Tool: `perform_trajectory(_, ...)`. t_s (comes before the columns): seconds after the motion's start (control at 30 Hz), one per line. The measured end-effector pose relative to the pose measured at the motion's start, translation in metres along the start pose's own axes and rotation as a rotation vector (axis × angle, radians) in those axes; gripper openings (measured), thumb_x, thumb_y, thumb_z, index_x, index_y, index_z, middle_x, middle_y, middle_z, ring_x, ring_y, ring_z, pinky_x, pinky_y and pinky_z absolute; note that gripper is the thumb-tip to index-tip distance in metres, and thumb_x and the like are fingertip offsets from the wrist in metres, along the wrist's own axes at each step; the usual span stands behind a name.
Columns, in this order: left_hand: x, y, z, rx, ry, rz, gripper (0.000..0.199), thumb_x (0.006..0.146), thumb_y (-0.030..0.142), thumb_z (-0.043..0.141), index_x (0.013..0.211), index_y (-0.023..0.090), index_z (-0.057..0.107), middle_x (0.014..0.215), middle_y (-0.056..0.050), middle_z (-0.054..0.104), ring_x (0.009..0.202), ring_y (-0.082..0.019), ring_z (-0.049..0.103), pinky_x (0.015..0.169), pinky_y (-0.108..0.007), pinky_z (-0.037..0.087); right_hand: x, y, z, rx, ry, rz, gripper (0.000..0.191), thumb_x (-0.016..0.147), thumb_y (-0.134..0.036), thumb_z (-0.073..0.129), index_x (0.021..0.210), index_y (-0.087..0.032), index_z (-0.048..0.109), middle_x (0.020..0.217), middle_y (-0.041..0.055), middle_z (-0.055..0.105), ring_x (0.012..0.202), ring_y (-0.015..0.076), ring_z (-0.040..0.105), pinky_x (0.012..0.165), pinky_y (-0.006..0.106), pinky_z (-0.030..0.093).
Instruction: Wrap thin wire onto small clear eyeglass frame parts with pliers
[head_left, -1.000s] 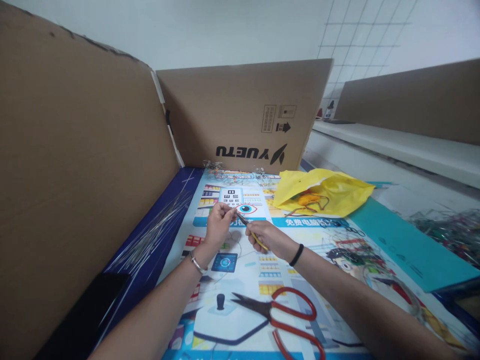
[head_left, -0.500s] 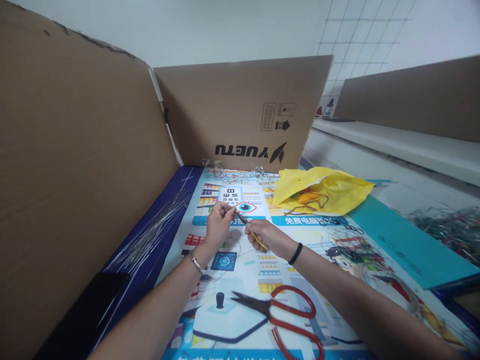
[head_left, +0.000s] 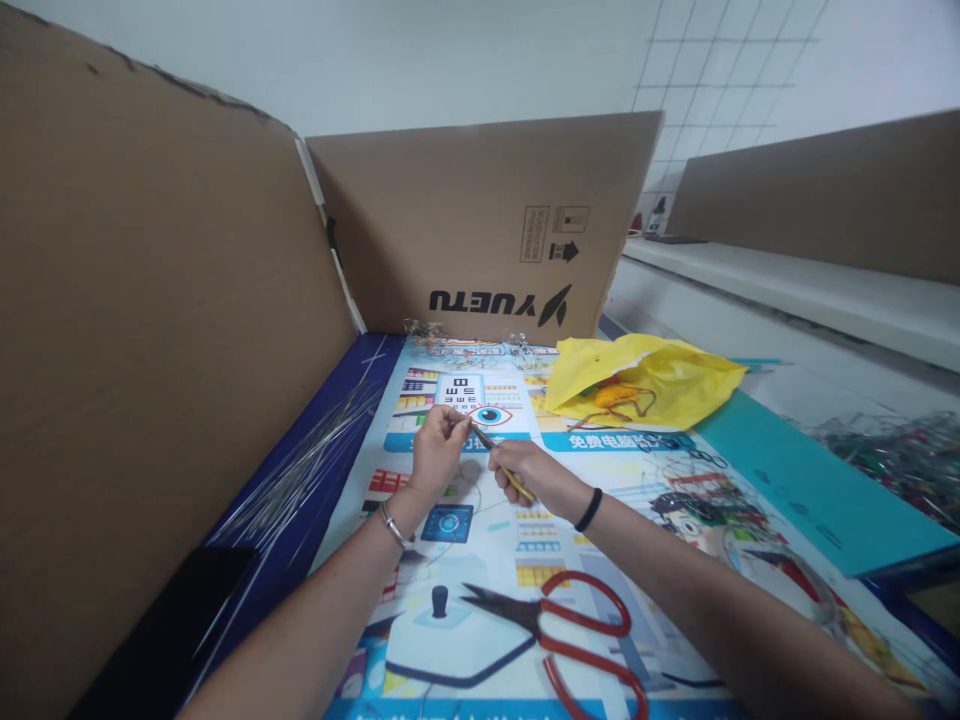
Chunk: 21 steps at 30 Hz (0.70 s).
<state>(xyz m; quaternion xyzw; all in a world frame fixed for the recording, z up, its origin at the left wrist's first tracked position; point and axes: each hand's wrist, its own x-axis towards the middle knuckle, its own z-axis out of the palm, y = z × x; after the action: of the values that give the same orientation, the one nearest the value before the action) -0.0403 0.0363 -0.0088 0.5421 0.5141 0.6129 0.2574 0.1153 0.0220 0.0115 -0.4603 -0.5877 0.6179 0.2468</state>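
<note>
Near the middle of the printed sheet, my right hand (head_left: 536, 474) is wrapped round slim pliers (head_left: 517, 485) with yellow handles. Their dark tip points up and left, reaching the fingertips of my left hand (head_left: 439, 447). The left thumb and forefinger are pinched together on something too small to make out. A thin wire (head_left: 478, 490) curves over the sheet below the hands. Red-handled scissors (head_left: 540, 612) lie partly open on the sheet nearer to me, between my forearms.
Cardboard panels (head_left: 480, 220) stand behind and at the left. A yellow bag (head_left: 675, 385) lies at the right, by a teal board (head_left: 817, 485) and tangled wires (head_left: 900, 460). Straight wires (head_left: 300, 460) and a black object (head_left: 172, 620) lie at the left.
The pliers' jaws look slightly more closed and turned a little. Both hands stay in nearly the same place.
</note>
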Motion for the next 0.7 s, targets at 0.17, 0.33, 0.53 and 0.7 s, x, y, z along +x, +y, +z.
perform_trajectory(0.17,0.002,0.000,0.001,-0.084,-0.020,-0.034,0.010,0.071,0.025,0.058,0.073,0.018,0.050,0.061,0.003,0.057,0.056,-0.010,0.056,0.054,-0.021,0.043,0.000,0.000,0.003,-0.140,0.070,-0.048,0.018,0.077,-0.034,0.042,0.067,-0.019,0.043,0.049,-0.0069,0.042,0.033,0.0058,0.038,0.034,0.019,0.025)
perform_trajectory(0.33,0.004,0.002,0.001,-0.198,-0.086,-0.115,0.011,0.071,0.022,0.056,0.073,0.018,0.047,0.056,0.003,0.059,0.053,-0.011,0.057,0.054,-0.023,0.047,0.004,0.002,-0.004,-0.464,0.158,-0.244,0.026,0.081,-0.033,0.039,0.060,-0.019,0.037,0.051,-0.0048,0.040,0.045,0.0074,0.039,0.045,0.021,0.027)
perform_trajectory(0.53,0.008,0.007,-0.002,-0.164,-0.124,-0.153,0.009,0.069,0.019,0.055,0.071,0.017,0.046,0.051,0.003,0.057,0.048,-0.010,0.056,0.050,-0.021,0.046,0.005,0.001,-0.012,-0.786,0.210,-0.379,0.025,0.082,-0.032,0.039,0.062,-0.019,0.044,0.056,-0.0006,0.048,0.056,0.0122,0.045,0.051,0.023,0.026)
perform_trajectory(0.7,0.010,0.011,-0.006,-0.159,-0.182,-0.201,0.012,0.066,0.018,0.057,0.068,0.018,0.045,0.047,0.004,0.056,0.044,-0.009,0.054,0.047,-0.020,0.045,0.002,-0.001,-0.018,-0.943,0.201,-0.388,0.022,0.084,-0.033,0.042,0.072,-0.019,0.054,0.063,0.0034,0.057,0.060,0.0155,0.050,0.052,0.024,0.024)
